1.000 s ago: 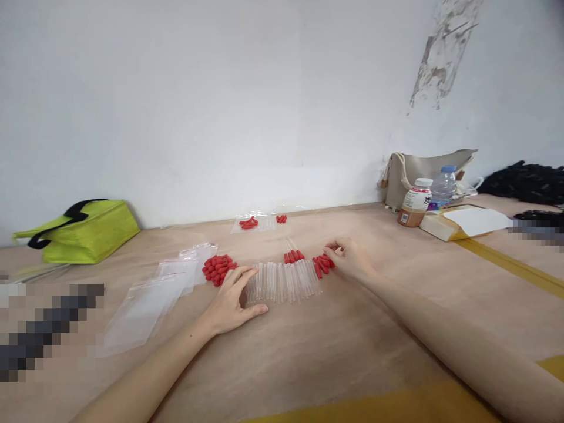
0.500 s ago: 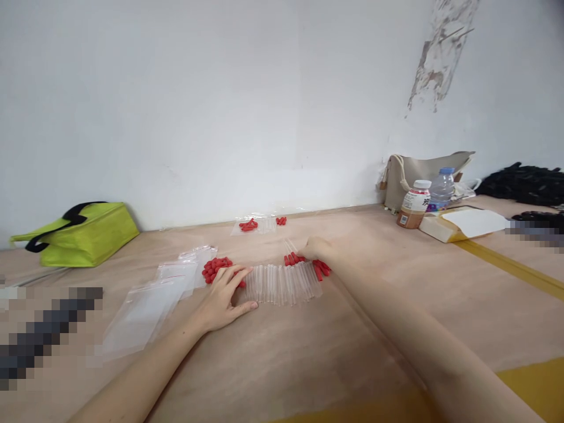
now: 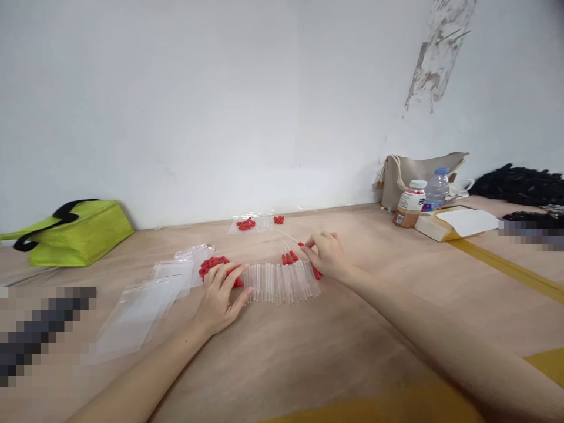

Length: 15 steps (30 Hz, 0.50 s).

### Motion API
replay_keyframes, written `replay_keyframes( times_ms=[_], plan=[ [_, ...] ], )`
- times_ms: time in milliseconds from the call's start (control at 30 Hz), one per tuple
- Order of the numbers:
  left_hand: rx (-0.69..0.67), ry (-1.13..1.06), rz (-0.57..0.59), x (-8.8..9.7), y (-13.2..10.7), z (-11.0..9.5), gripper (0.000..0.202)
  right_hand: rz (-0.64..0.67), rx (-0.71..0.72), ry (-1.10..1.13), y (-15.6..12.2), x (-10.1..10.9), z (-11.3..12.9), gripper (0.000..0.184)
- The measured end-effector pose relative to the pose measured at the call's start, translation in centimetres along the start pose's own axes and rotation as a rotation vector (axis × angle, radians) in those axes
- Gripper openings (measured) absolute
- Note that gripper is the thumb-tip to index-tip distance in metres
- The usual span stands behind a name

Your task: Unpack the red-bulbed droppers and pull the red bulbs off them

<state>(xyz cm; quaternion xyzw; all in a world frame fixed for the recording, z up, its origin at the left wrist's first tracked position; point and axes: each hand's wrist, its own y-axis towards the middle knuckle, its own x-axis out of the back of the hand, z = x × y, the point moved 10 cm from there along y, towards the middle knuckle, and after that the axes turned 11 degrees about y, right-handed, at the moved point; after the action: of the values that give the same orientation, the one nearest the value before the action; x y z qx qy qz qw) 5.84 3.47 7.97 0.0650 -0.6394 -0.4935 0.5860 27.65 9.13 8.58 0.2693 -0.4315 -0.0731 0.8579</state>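
Note:
A row of clear tubes [image 3: 282, 283] lies side by side on the table. My left hand [image 3: 220, 296] rests at the row's left end, fingers spread, with fingertips over the tubes and the edge of a pile of red rubber bulbs [image 3: 212, 262]. Beyond the row's right end, my right hand [image 3: 326, 254] is closed in a pinch on a thin dropper with a red bulb [image 3: 301, 244]; its slender pale stem points up and left. Several similar red-ended droppers [image 3: 289, 257] lie just left of that hand, and more red pieces are partly hidden below it.
Clear zip bags [image 3: 145, 305] overlap at left, near a yellow-green bag [image 3: 83, 232]. A bag holding red bulbs and clear tubes [image 3: 264, 223] lies by the wall. Bottles [image 3: 409, 202], a beige bag [image 3: 390, 188] and a box [image 3: 440, 226] stand at right.
My right hand has turned and shifted slightly right, bringing the red-ended dropper into view in its pinch. My left hand stays by the row. The view has shifted a little.

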Motion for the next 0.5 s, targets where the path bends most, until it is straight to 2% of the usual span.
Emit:
replay_keyframes(
  times_ms=[33,100,200,267,367,500],
  plan=[
    [0.004,0.01,-0.045,0.5,0.1,-0.4,0.041,-0.065,0.177,-0.014,-1.6,0.7,1.5,0.016],
    [-0.01,0.032,-0.112,1.4,0.2,-1.6,0.042,-0.161,0.427,-0.039,-4.9,1.6,3.4,0.017],
    [-0.07,0.056,-0.155,2.2,0.4,-4.4,0.034,-0.197,0.636,-0.049,-8.4,1.5,5.2,0.011],
    [-0.105,0.055,-0.151,2.2,0.6,-6.1,0.028,-0.198,0.695,-0.055,-9.4,1.3,6.1,0.005],
    [-0.141,0.037,-0.112,1.4,0.9,-8.0,0.023,-0.186,0.711,-0.053,-9.7,0.7,7.0,0.005],
    [-0.158,-0.006,-0.105,0.8,1.1,-8.9,0.016,-0.178,0.696,-0.047,-9.8,0.2,7.3,0.012]
  ],
)
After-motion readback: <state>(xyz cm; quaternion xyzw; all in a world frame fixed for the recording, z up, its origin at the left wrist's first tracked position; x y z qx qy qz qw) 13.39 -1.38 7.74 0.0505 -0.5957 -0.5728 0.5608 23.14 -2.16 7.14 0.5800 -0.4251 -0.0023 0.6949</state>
